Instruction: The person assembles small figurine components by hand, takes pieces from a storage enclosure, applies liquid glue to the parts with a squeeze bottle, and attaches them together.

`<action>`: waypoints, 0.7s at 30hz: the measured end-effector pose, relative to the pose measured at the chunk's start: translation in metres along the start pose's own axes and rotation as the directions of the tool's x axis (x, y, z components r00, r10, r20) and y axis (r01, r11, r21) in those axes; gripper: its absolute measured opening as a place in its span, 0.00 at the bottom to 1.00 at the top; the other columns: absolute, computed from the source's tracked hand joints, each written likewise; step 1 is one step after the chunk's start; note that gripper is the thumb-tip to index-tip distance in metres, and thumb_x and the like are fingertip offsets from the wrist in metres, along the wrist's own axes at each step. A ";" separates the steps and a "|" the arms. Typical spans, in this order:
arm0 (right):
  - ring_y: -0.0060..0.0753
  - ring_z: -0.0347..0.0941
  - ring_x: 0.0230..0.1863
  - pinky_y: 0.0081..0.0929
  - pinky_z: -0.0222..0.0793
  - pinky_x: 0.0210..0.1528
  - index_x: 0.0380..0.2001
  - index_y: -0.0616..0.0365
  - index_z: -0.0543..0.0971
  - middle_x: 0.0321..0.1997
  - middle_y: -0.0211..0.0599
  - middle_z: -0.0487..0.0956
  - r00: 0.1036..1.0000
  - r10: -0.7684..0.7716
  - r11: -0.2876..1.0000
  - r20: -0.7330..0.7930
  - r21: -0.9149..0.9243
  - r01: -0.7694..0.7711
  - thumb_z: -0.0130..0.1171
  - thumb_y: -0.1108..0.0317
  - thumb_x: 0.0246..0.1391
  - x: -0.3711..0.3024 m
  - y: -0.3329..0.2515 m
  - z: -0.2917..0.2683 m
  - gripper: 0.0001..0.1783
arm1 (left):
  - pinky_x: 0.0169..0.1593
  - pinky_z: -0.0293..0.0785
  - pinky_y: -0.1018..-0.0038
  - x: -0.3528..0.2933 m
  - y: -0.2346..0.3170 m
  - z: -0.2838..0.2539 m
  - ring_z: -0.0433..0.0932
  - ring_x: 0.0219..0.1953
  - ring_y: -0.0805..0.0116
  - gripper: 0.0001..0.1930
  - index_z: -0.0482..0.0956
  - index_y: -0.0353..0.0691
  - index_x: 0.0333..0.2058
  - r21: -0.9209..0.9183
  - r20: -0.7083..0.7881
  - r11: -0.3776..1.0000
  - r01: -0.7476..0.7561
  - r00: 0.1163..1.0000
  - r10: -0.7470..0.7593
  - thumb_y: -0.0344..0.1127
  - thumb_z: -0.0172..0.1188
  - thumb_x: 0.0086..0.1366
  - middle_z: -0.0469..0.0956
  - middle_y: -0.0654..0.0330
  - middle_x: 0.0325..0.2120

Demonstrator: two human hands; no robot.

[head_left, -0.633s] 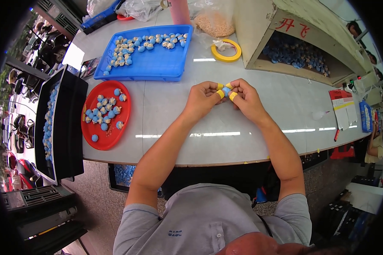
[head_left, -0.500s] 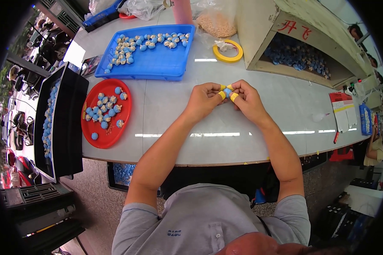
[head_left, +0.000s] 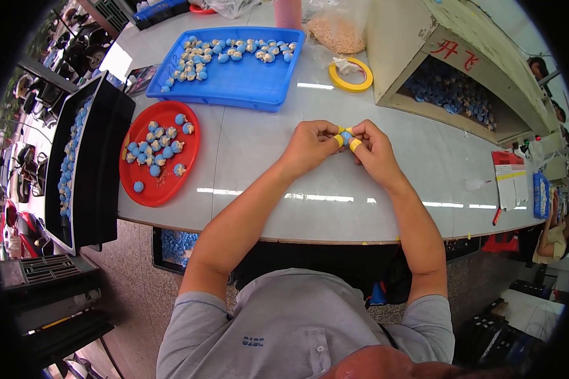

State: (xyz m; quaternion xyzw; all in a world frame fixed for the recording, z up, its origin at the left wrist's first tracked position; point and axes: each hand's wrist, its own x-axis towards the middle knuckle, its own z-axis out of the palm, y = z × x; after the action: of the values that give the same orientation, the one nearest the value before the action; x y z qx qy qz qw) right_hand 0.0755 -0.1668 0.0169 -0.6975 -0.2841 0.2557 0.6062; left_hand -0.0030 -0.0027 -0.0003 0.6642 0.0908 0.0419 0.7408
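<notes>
My left hand [head_left: 310, 148] and my right hand [head_left: 378, 154] meet above the grey tabletop, fingertips nearly touching. Yellow tape wraps the thumbs and index fingers. Pinched between them is a small blue piece [head_left: 346, 137], mostly covered by the fingers, so its full shape is hidden. Left of my hands, a red round plate [head_left: 174, 184] carries several small blue balls with cream-coloured parts on them. Beyond it, a blue tray [head_left: 246, 83] holds more of the same, gathered along its far and left sides.
A black crate [head_left: 101, 183] of blue pieces stands at the table's left edge. Farther back are a yellow tape roll [head_left: 358, 87], a bag of tan bits [head_left: 338, 35] and a pink cylinder [head_left: 288, 14]. A beige cabinet [head_left: 395, 38] full of blue pieces occupies the far right.
The head view has shifted slightly, so the table's things sit a little differently in the picture. Both hands keep their pinch on the blue piece, with only slight finger movement.
</notes>
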 end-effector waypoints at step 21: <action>0.12 0.65 0.26 0.14 0.63 0.24 0.37 0.60 0.69 0.34 0.30 0.73 0.998 0.066 0.998 0.018 0.000 -0.066 0.50 0.78 0.58 0.000 -0.005 -0.001 0.04 | 0.38 0.79 0.79 0.000 -0.003 0.003 0.82 0.35 0.70 0.10 0.76 0.21 0.38 -0.034 -0.045 0.999 -0.012 0.999 0.011 0.22 0.57 0.59 0.80 0.52 0.32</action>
State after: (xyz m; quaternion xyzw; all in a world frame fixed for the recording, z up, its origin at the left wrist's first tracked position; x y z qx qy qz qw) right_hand 0.0760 -0.1670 0.0216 -0.7039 -0.2664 0.2817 0.5951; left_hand -0.0021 -0.0061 -0.0029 0.6507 0.1028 0.0626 0.7498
